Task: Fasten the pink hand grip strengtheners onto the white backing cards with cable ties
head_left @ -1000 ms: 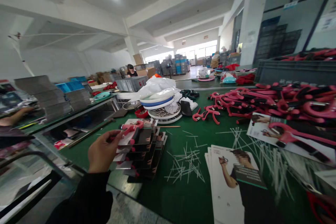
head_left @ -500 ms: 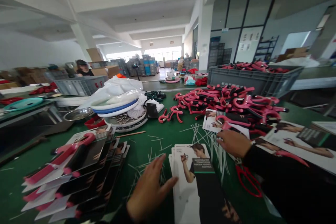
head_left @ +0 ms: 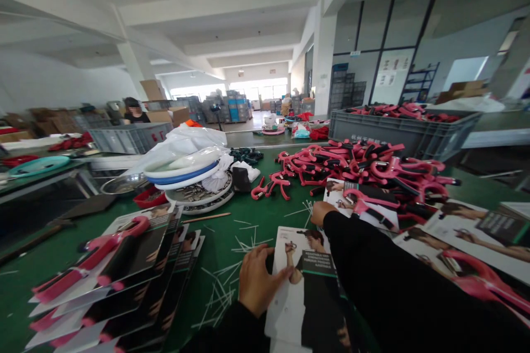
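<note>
While I work from remote seat, left hand (head_left: 257,282) meets printed card (head_left: 314,300) on green surface (head_left: 252,210): fingers loosely spread, thumb over card's left edge. Right hand (head_left: 322,213) sits just beyond top edge, near white ties (head_left: 308,207); angle hides grasp, so I cannot tell what those fingers hold. Best handling, I judge: steady edge with light thumb pressure, avoid creasing print, keep ties from slipping underneath, hold black sleeve (head_left: 372,265) clear of pink tool (head_left: 364,203) beside it.

At my left fingers (head_left: 255,260), the rectangular white-and-black printed card (head_left: 290,304) looks like smooth paperboard. Beyond my right fingers (head_left: 319,214), the pink-and-black two-handled tools (head_left: 351,162) look like dull-sheened plastic.
</note>
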